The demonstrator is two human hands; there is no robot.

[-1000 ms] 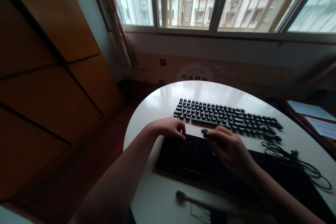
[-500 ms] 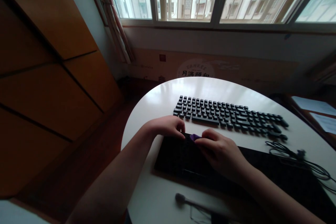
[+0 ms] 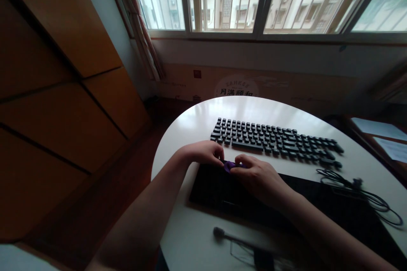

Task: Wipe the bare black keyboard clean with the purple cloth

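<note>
A long black slab (image 3: 219,186), possibly a keyboard base, lies flat on the white table. My left hand (image 3: 208,152) is closed at its far edge, thumb and fingers pinching there. A small piece of purple cloth (image 3: 228,167) is pinched in my right hand (image 3: 254,173), pressed on that same edge just right of my left fingertips. Behind both hands, black keycaps (image 3: 254,135) are laid out in rows in the pattern of a keyboard. My right hand and forearm cover part of the slab.
A coiled black cable (image 3: 356,184) rests by the slab's right side. Nearer me lie a dark-headed brush (image 3: 219,232) and a blurred black object (image 3: 263,259). The round white table (image 3: 178,135) has a curved edge on the left; papers (image 3: 380,129) lie on another surface at right.
My right hand has moved slightly left with the purple cloth, up to my left fingertips. More of the cloth shows now. The left hand stays in place on the edge.
</note>
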